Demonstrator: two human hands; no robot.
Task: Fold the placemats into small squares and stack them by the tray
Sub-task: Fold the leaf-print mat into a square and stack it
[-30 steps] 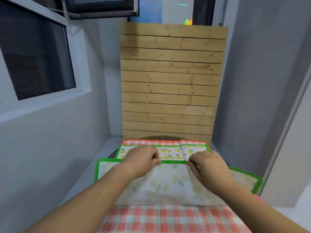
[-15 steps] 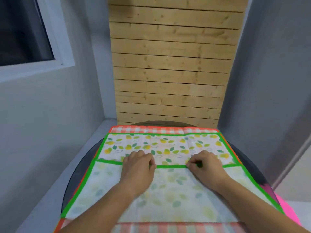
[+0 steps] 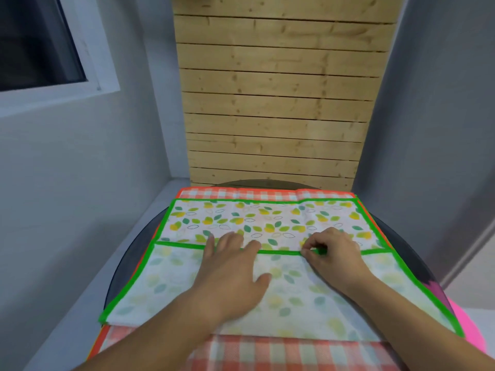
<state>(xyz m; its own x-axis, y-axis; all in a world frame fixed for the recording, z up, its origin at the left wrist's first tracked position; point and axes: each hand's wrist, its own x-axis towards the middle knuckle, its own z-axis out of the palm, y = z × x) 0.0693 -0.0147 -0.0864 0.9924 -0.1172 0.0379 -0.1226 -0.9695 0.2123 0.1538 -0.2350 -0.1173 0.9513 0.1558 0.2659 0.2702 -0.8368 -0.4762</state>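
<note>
A leaf-print placemat with a green border (image 3: 267, 218) lies on a round dark table (image 3: 128, 261). Its near half is folded over, pale underside up, and the folded green edge runs across the middle. My left hand (image 3: 233, 269) lies flat on the folded flap with fingers spread, fingertips at that edge. My right hand (image 3: 332, 253) pinches the green edge between thumb and fingers. Under it lies a red checked placemat (image 3: 241, 194), showing at the far side and near me.
A wooden slat panel (image 3: 276, 103) stands behind the table. Grey walls close in left and right, with a window (image 3: 40, 44) at upper left. Something pink (image 3: 471, 333) shows past the table's right edge.
The view has tipped down and closer to the table. My left hand has opened from a curled grip and now lies flat on the flap. My right hand still pinches the edge.
</note>
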